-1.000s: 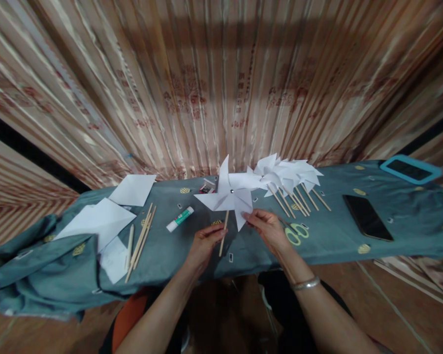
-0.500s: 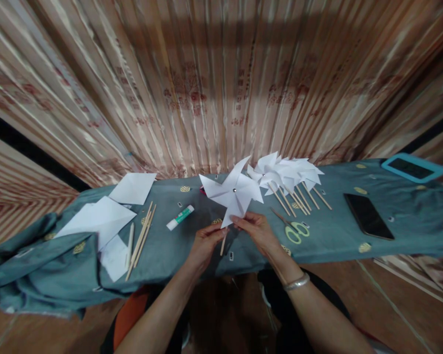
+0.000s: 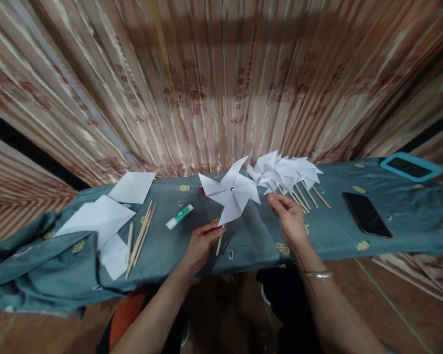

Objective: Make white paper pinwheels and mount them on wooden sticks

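Note:
A white paper pinwheel (image 3: pixel 239 192) with a shiny pin at its centre stands raised over the table, blades facing up. My left hand (image 3: pixel 203 243) pinches its wooden stick just below the blades. To the right, my right hand (image 3: pixel 290 214) is apart from this pinwheel, its fingers drawn together at the lower edge of a row of finished-looking pinwheels (image 3: pixel 271 169). Whether a stick or blade is between those fingers is hidden. Scissors with green handles (image 3: pixel 306 228) lie mostly covered behind that hand.
A glue stick (image 3: pixel 180 216) lies left of the held pinwheel. Further left are loose wooden sticks (image 3: pixel 142 238), a pale pencil-like rod (image 3: pixel 129 243) and white paper sheets (image 3: pixel 135 187). A black phone (image 3: pixel 367 215) and a blue-framed device (image 3: pixel 411 167) rest at the right on the green cloth (image 3: pixel 335 236).
My right hand has left the held pinwheel and moved right to the row of pinwheels, covering the scissors. My left hand keeps its hold, with the pinwheel almost unmoved.

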`<move>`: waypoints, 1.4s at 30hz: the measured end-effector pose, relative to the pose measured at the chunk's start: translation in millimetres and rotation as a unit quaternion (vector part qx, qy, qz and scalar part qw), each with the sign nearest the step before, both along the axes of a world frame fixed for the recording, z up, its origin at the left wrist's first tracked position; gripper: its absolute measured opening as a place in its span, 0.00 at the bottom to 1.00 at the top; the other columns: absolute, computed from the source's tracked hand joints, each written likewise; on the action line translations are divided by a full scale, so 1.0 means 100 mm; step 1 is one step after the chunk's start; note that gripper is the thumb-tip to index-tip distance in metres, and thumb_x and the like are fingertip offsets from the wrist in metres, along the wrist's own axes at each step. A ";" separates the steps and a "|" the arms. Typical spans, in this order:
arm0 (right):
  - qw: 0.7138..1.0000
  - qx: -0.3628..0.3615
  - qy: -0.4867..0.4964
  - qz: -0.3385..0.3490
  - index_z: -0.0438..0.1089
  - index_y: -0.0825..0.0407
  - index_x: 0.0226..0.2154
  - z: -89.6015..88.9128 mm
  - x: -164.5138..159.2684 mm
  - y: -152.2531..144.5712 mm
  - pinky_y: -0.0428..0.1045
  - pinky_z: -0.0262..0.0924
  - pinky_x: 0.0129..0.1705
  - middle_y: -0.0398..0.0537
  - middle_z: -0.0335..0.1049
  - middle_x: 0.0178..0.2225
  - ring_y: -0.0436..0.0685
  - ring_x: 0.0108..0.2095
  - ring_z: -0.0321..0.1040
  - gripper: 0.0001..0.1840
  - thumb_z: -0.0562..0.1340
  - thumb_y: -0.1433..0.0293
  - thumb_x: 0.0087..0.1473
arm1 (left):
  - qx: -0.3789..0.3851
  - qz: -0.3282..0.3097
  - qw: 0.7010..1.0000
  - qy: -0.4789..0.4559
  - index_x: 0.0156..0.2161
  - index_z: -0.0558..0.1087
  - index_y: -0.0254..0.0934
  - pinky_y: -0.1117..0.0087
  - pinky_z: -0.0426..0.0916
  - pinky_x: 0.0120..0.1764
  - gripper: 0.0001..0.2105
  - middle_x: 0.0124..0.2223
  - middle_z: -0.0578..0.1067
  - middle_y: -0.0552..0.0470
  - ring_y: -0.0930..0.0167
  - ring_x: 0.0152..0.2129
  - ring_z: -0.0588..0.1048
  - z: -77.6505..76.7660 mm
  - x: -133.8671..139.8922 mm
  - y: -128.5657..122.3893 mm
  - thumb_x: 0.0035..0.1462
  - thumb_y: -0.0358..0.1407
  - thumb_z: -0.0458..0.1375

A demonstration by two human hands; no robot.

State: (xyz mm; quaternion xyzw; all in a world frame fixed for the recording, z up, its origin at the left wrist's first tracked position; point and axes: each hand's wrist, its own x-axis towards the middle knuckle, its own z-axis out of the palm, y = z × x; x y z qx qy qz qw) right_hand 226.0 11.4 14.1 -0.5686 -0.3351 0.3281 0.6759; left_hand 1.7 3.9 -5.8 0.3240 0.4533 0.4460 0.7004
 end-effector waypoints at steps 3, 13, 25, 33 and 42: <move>1.000 -0.003 -0.016 0.022 0.77 0.48 0.26 0.01 -0.02 0.03 0.51 0.59 0.34 0.44 0.74 0.25 0.55 0.28 0.65 0.15 0.72 0.57 0.35 | 0.002 -0.018 1.000 0.003 0.30 0.81 0.34 0.67 0.67 0.42 0.18 0.31 0.81 0.46 0.69 0.30 0.76 -0.02 0.02 -0.02 0.29 0.39 0.74; 0.995 -0.046 -0.001 0.088 0.75 0.49 0.21 0.01 -0.09 -0.02 0.49 0.51 0.27 0.40 0.65 0.17 0.50 0.21 0.57 0.15 0.72 0.56 0.34 | -0.006 0.004 1.000 0.004 0.30 0.81 0.35 0.66 0.67 0.43 0.18 0.31 0.81 0.48 0.68 0.31 0.76 -0.02 0.05 0.01 0.28 0.38 0.75; 0.971 -0.081 0.125 0.185 0.73 0.51 0.18 0.05 -0.29 -0.12 0.47 0.50 0.27 0.40 0.67 0.18 0.49 0.22 0.58 0.15 0.74 0.59 0.32 | -0.017 0.048 0.999 -0.011 0.29 0.81 0.35 0.67 0.66 0.43 0.19 0.32 0.81 0.47 0.69 0.31 0.77 -0.03 0.07 0.04 0.26 0.37 0.75; 0.957 -0.102 0.160 0.218 0.74 0.51 0.19 0.03 -0.42 -0.14 0.46 0.51 0.27 0.41 0.71 0.20 0.47 0.22 0.59 0.17 0.76 0.58 0.29 | -0.013 0.053 0.998 -0.006 0.29 0.81 0.35 0.67 0.67 0.43 0.19 0.31 0.81 0.47 0.69 0.31 0.77 -0.04 0.09 0.05 0.24 0.38 0.75; 0.946 -0.116 0.160 0.256 0.75 0.52 0.19 0.02 -0.56 -0.15 0.45 0.53 0.27 0.42 0.73 0.21 0.46 0.22 0.60 0.17 0.76 0.58 0.30 | 0.000 0.044 0.999 -0.001 0.30 0.81 0.34 0.66 0.66 0.44 0.18 0.32 0.81 0.47 0.68 0.31 0.77 -0.02 0.09 0.03 0.28 0.37 0.74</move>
